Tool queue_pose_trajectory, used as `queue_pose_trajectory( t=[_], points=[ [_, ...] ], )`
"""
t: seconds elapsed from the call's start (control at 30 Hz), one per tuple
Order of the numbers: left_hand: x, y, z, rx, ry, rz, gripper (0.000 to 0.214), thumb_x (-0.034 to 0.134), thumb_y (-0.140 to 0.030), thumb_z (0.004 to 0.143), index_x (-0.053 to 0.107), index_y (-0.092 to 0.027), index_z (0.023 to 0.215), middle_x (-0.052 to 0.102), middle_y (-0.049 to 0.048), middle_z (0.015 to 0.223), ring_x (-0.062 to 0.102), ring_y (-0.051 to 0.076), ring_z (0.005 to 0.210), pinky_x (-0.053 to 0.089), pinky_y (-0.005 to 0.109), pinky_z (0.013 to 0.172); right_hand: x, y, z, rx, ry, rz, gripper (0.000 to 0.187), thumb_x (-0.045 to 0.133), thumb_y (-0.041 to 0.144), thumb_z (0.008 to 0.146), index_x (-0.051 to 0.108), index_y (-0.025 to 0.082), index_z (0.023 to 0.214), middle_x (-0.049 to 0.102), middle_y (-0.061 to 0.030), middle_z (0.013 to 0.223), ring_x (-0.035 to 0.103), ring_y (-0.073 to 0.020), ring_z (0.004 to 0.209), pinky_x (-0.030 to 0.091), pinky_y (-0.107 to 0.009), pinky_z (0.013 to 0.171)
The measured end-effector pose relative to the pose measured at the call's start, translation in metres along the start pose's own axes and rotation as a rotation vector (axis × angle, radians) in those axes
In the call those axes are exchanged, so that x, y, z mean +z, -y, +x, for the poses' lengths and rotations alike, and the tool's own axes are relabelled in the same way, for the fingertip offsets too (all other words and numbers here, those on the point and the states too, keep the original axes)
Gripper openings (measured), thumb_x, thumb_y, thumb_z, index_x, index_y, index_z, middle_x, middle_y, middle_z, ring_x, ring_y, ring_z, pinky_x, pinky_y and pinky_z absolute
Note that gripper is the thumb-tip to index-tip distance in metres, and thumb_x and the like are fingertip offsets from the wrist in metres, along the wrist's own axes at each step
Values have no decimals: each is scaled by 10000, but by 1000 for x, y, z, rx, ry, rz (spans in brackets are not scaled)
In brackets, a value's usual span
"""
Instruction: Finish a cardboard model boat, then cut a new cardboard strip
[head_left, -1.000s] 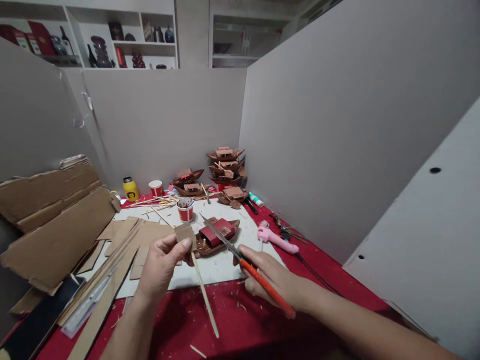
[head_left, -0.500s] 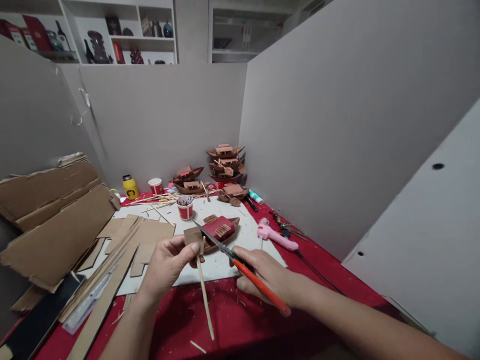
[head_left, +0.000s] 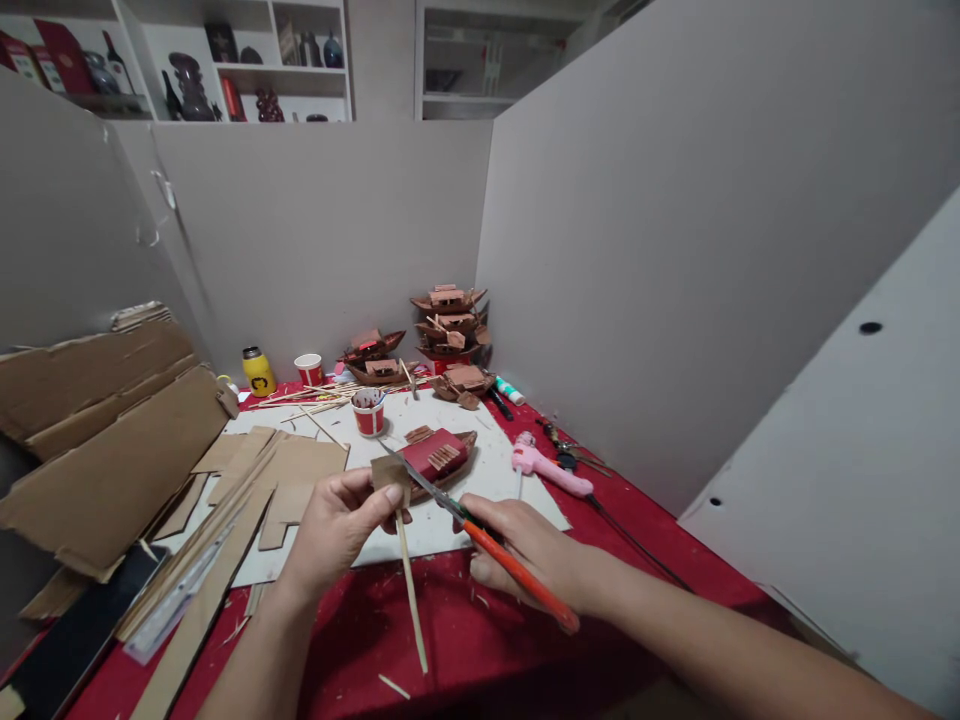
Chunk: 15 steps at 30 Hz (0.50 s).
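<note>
My left hand (head_left: 334, 530) pinches a small brown cardboard piece (head_left: 389, 471) fixed to a thin wooden stick (head_left: 411, 600) that hangs down toward me. My right hand (head_left: 525, 550) grips orange-handled scissors (head_left: 510, 570), whose blades (head_left: 416, 472) point up-left and meet the cardboard piece. Just behind lies a small brown model boat with a red cabin (head_left: 437, 456) on a white board (head_left: 495, 480).
Cardboard sheets (head_left: 112, 450) and strips (head_left: 277, 480) lie at left. A red cup (head_left: 368, 412), a yellow bottle (head_left: 259, 372), loose sticks and several finished model boats (head_left: 450, 330) stand at the back. A pink glue gun (head_left: 547, 470) lies at right. Grey partition walls surround the red table (head_left: 480, 640).
My left hand lowered the cardboard piece slightly and the scissor blades moved left onto it. The view shifted a little.
</note>
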<state>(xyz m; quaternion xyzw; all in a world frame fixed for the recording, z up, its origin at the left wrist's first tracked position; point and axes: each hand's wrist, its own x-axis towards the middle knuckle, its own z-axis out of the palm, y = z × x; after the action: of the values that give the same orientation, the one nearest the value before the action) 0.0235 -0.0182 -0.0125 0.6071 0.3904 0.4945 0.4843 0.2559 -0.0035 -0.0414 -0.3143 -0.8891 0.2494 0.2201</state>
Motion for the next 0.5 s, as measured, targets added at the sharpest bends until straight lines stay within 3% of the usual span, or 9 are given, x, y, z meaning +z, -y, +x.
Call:
queue_pose_trajectory(
  t=[0.27,0.5],
  points=[
    [-1,4,0,4,26,3,254,658,-376,784,680,-137,701,627,25,619,521,119,570,429,248,569,4,-6,-1,-27,7,44,425,367,604,880,449,187,895,500,-4,719,407,-134,596,331,-255,575],
    [-2,7,1,-1,29,8,255,658,-373,787,676,-137,692,624,20,613,515,112,571,422,243,574,1,-4,-1,-14,-24,-13,412,396,607,871,430,196,862,458,19,681,377,-123,567,305,-249,556]
  ],
)
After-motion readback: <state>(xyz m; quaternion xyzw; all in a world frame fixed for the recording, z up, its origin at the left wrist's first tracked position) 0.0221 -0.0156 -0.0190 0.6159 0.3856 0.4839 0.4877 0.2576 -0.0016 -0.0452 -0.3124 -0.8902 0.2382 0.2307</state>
